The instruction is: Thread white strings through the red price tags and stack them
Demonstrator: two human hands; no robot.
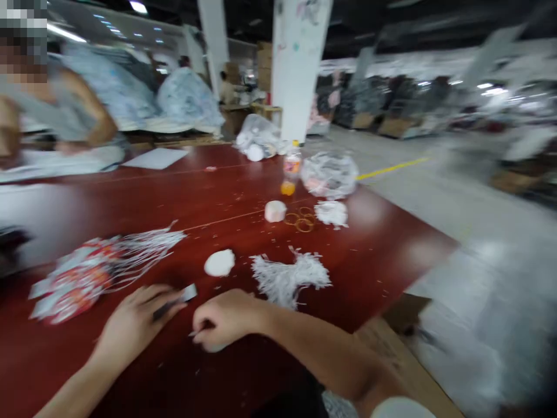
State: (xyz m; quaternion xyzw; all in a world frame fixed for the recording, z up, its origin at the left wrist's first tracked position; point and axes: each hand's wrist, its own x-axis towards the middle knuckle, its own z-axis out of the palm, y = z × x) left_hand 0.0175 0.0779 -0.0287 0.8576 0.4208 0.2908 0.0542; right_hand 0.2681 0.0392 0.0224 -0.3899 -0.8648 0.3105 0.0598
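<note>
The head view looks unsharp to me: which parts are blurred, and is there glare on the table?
In the head view, motion blur smears the whole frame, worst at the right edge and the far background; the left hand and right hand are soft but readable; ceiling lights leave pale glare patches on the red table; the white string bundle stays recognisable.

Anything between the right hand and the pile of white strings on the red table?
Nothing visible. The right hand, closed in a fist, rests just short of the pile of white strings; only bare dark-red table lies between them.
</note>
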